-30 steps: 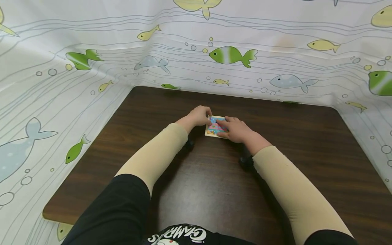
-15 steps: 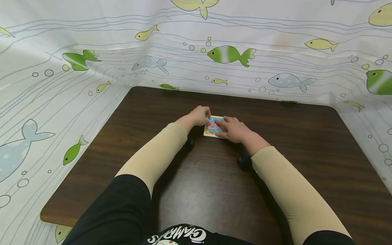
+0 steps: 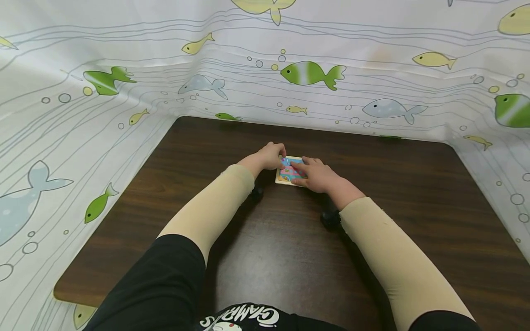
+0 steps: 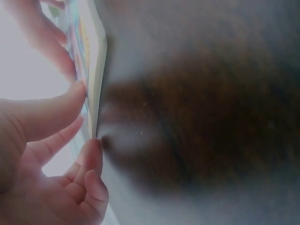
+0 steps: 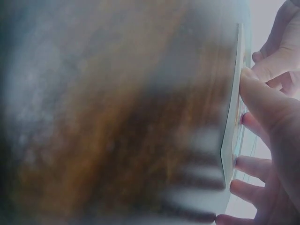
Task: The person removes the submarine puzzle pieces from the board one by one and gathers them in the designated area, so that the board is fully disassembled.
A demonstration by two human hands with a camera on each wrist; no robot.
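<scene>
A small, flat picture board point(image 3: 285, 178) with a pale rim and a pink, blue and yellow print lies on the table. My left hand point(image 3: 270, 155) holds its left side. In the left wrist view the left thumb point(image 4: 70, 105) presses on the printed face, while curled fingers touch the board's edge point(image 4: 97, 61) and the tabletop. My right hand point(image 3: 318, 177) rests on the right part of the board with fingers spread and fairly straight. The right wrist view shows the right thumb point(image 5: 255, 91) on the board near its rim. Both hands hide parts of the print.
The dark brown wooden table point(image 3: 265, 239) extends on all sides of the board. A white curtain printed with fish point(image 3: 248, 92) stands along its back and sides. A dark wrist-worn camera point(image 3: 330, 219) sits under the right wrist.
The head view has shifted very slightly. Both hands stay in nearly the same place on the board, and no clear movement of the board shows.
</scene>
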